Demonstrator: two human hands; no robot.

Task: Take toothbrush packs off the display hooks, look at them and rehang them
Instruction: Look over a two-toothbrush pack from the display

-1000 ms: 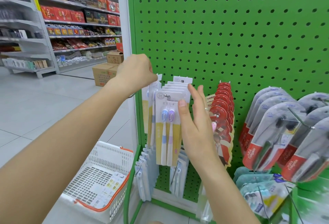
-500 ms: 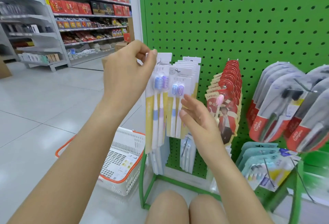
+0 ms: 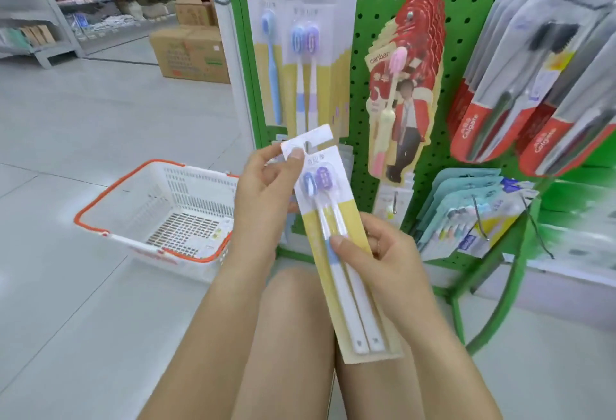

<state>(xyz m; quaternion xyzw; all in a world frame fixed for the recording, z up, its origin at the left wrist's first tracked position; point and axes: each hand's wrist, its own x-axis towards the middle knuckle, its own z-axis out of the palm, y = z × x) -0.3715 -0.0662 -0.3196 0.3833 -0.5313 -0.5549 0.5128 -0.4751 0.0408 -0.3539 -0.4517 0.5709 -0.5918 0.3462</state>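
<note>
Your left hand pinches the top tab of the toothbrush pack, thumb on front; your right hand grips its middle. The pack is off the hook, tilted from 11 to 5 o'clock above your knees.

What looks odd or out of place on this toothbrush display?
Little stands out. One two-brush pack is off its hook, held tilted by the left hand and right hand. The red packs fan out slightly askew on their hook.
</note>
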